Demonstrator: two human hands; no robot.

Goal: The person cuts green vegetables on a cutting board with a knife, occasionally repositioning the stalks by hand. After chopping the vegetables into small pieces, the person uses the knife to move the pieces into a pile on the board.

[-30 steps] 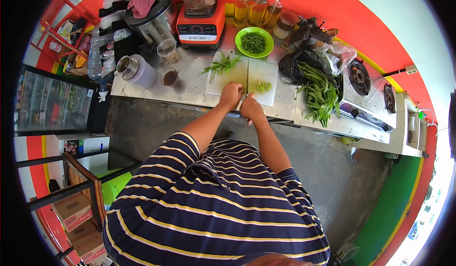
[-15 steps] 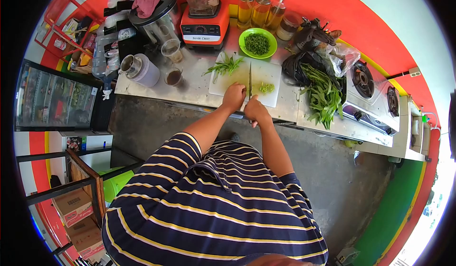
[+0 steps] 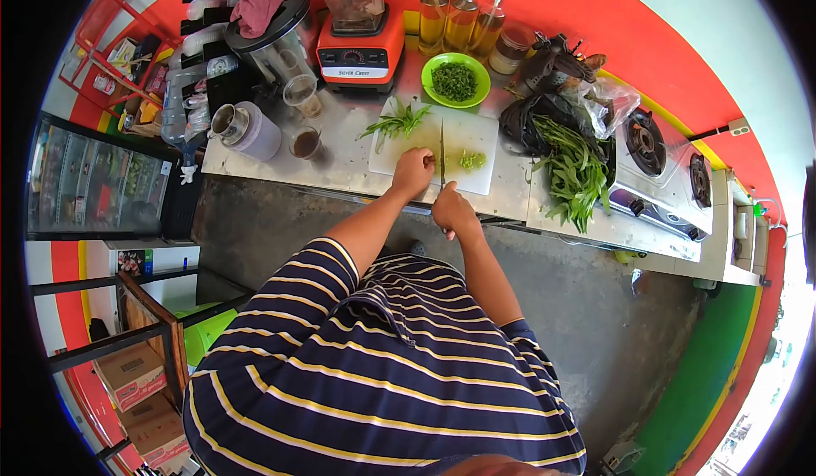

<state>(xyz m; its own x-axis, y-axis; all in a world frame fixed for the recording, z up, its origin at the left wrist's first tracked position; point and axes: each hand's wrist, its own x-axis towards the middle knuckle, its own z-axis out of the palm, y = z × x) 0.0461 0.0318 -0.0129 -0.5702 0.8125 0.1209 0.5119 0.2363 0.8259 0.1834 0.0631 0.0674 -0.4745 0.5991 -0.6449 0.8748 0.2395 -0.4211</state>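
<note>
A long kitchen knife point(image 3: 442, 149) lies over the white cutting board point(image 3: 393, 155), its blade pointing away from me. My right hand point(image 3: 456, 211) is wrapped round its handle at the counter's front edge. Just left of the blade, my left hand point(image 3: 414, 172) rests on the board with fingers curled together; whatever they hold is hidden. Small chopped green pieces point(image 3: 472, 161) sit right of the knife. Leafy green sprigs point(image 3: 397, 122) lie on the board's far left. Behind the board stands a green bowl point(image 3: 484, 93) filled with finely chopped greens.
A red blender point(image 3: 360, 51), oil pump bottles point(image 3: 460, 22) and a cup of dark liquid point(image 3: 305, 144) stand on the metal counter. To the right are a heap of long leafy greens point(image 3: 574, 178), a black plastic bag point(image 3: 525, 124) and a gas stove point(image 3: 663, 170).
My right hand has drawn the knife slightly back toward my body. My left hand stays beside the blade, and the view has shifted a little.
</note>
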